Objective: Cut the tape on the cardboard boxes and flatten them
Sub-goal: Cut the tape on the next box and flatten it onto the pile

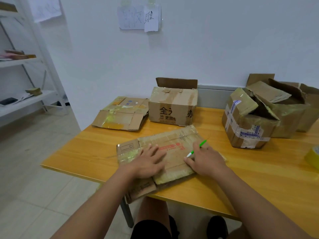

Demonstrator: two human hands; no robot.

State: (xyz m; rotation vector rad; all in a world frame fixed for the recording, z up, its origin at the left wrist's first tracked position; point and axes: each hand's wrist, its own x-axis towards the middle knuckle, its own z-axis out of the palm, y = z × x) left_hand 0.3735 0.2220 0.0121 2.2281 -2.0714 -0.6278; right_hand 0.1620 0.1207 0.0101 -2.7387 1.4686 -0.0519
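Note:
A flattened cardboard box with red print lies on the wooden table in front of me, its near end hanging over the table's edge. My left hand presses flat on its left half, fingers spread. On the box's right half rests my right hand, which holds a thin green and white cutter between its fingers. Behind it stands an upright box with black characters and one top flap raised. A flattened box lies at the back left. Two crumpled taped boxes stand at the right.
A roll of yellow tape sits at the table's right edge. A white wall with paper notes is just behind the table. A white metal shelf rack stands at the left over a tiled floor. My knees show under the table.

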